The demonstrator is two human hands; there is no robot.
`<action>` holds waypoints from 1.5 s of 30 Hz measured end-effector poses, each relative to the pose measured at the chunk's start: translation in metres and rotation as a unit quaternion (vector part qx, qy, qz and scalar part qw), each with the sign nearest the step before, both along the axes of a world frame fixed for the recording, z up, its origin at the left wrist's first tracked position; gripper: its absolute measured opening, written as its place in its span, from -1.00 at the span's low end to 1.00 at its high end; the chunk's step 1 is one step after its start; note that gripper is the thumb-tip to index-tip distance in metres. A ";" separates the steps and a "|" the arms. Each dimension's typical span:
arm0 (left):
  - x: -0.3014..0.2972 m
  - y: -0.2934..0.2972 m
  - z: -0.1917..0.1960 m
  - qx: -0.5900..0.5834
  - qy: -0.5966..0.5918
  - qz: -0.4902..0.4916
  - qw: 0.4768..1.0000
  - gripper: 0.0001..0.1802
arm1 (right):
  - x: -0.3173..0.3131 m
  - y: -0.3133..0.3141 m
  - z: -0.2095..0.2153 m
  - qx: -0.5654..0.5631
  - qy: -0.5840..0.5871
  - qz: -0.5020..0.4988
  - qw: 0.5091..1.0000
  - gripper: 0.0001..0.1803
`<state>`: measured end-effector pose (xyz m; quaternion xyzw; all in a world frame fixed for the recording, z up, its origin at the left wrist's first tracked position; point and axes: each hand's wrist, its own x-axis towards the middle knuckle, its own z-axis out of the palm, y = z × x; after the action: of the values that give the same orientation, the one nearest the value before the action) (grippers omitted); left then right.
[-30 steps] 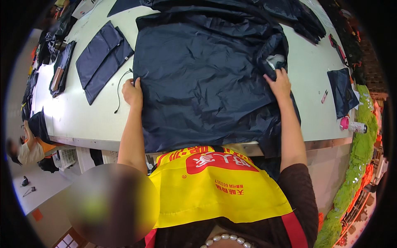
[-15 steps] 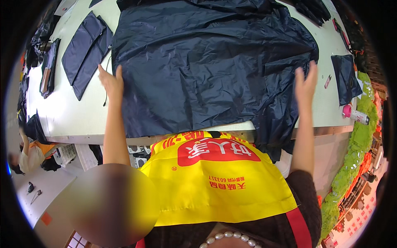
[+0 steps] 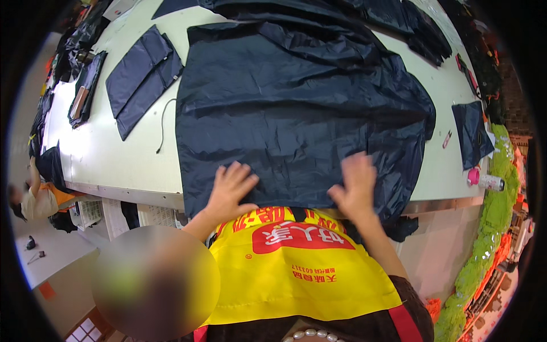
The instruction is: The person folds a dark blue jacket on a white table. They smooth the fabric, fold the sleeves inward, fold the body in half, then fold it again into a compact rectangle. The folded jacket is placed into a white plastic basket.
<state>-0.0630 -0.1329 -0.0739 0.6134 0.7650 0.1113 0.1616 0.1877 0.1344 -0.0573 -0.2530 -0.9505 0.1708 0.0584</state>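
A large dark navy fabric piece point(image 3: 296, 108) lies spread over the white cutting table point(image 3: 131, 165), its near edge hanging slightly past the table's front. My left hand point(image 3: 231, 191) rests flat on the cloth's near edge, fingers spread. My right hand point(image 3: 356, 185) presses flat on the same edge further right, fingers apart, slightly blurred. Neither hand holds anything. A yellow apron point(image 3: 296, 262) covers my front below the table edge.
Smaller navy cut pieces point(image 3: 142, 77) lie at the left, another point(image 3: 472, 132) at the right. A thin dark cord point(image 3: 162, 122) lies beside the big cloth. More dark fabric point(image 3: 399, 17) is piled at the back. A pink-capped can point(image 3: 484, 179) stands at the right edge. Another person point(image 3: 34, 196) is at far left.
Both hands have slid from the cloth's outer sides down and inward to its near edge. The view has shifted, showing more of the table.
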 end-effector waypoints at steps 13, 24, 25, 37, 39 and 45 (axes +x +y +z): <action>-0.063 0.044 0.016 0.133 -0.173 0.018 0.976 -0.70 | -0.067 0.066 0.027 -0.209 0.058 0.197 0.956 -0.72; -0.400 0.223 -0.040 0.215 -0.004 0.425 0.879 -0.35 | -0.241 0.332 -0.034 0.092 -0.004 -0.134 0.987 -0.20; -0.408 0.228 -0.059 0.358 -0.105 0.371 0.850 -0.50 | -0.245 0.343 -0.043 0.074 -0.002 -0.120 0.990 -0.34; -0.419 0.259 -0.035 0.172 0.113 0.524 0.826 -0.55 | -0.240 0.422 -0.064 0.295 0.194 -0.179 0.918 -0.31; -0.401 0.225 -0.034 0.312 0.268 0.392 0.823 -0.47 | -0.211 0.357 -0.030 0.287 0.209 -0.115 0.928 -0.29; -0.197 0.143 -0.029 0.012 0.209 0.158 0.965 -0.21 | -0.046 0.254 -0.046 0.229 -0.189 -0.240 0.924 -0.26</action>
<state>-0.2600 0.0104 -0.1032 0.4963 0.8676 0.0142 -0.0289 0.1419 0.3884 -0.1029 -0.4808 -0.8680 -0.1212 -0.0265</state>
